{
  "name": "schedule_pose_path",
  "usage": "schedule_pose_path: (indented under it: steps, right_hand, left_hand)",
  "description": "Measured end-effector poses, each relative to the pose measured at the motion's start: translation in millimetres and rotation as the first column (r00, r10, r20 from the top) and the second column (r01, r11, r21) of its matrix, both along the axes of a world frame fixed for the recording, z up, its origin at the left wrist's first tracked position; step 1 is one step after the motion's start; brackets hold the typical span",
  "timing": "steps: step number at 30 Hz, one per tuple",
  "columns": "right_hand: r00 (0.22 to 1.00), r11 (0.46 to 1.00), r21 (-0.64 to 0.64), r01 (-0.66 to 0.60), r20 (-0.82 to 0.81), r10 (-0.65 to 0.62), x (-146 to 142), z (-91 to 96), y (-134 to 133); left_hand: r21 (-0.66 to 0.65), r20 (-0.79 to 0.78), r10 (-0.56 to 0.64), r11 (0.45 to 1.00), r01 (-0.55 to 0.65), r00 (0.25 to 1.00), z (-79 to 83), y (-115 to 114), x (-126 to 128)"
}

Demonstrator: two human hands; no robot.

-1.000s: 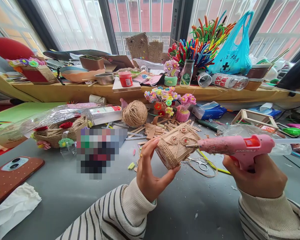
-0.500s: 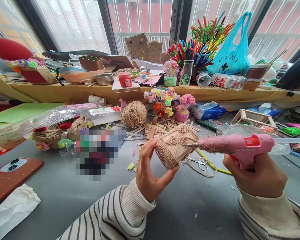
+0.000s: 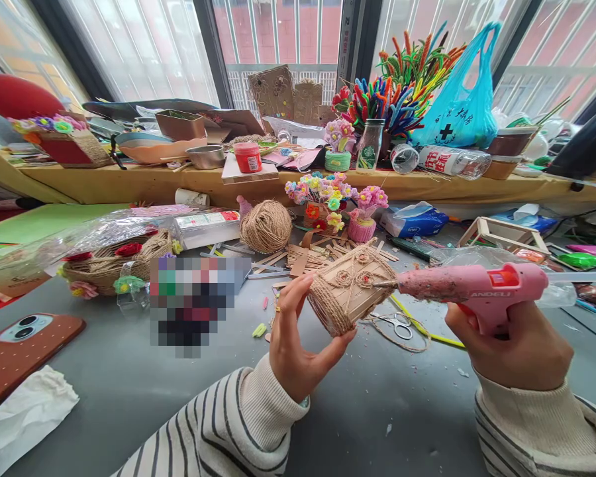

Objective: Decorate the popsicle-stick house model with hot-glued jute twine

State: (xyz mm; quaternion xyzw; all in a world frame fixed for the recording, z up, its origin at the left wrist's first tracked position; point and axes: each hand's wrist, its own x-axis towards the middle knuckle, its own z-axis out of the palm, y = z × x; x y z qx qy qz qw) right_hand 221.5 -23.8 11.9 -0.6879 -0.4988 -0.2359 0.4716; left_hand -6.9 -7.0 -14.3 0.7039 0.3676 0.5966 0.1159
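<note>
My left hand (image 3: 298, 344) grips a small craft piece (image 3: 350, 288) made of wooden sticks, wrapped in jute twine and decorated with twine spirals, held above the grey table (image 3: 129, 384). My right hand (image 3: 516, 351) is closed round the handle of a pink hot glue gun (image 3: 471, 288). The gun's metal nozzle touches the right side of the craft piece near its upper twine band. Small scissors (image 3: 400, 324) and loose twine lie on the table just below the piece.
A ball of jute twine (image 3: 265, 226), a twine basket with fabric flowers (image 3: 112, 265), loose wooden sticks (image 3: 302, 258) and pipe-cleaner flower pots (image 3: 362, 212) lie beyond my hands. A phone in a brown case (image 3: 24, 341) and a tissue sit at the left. The window ledge holds pipe cleaners, jars and a blue bag (image 3: 457, 106).
The glue gun has shifted slightly up and right, its nozzle staying at the craft piece. My left hand holds the piece almost still.
</note>
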Motion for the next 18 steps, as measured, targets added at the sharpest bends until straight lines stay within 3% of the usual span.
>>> schedule_pose_path:
  steps: [5, 18]
  right_hand:
    - [0.995, 0.996, 0.084, -0.028, 0.097, 0.020, 7.8, -5.5, 4.3]
    - [0.997, 0.999, 0.028, 0.023, 0.070, -0.025, 4.7, 0.5, 2.7]
  left_hand:
    - [0.005, 0.004, 0.001, 1.000, -0.001, 1.000, -1.5, 0.7, -0.6]
    - [-0.006, 0.015, -0.007, 1.000, 0.007, 1.000, -1.8, 0.6, -1.5]
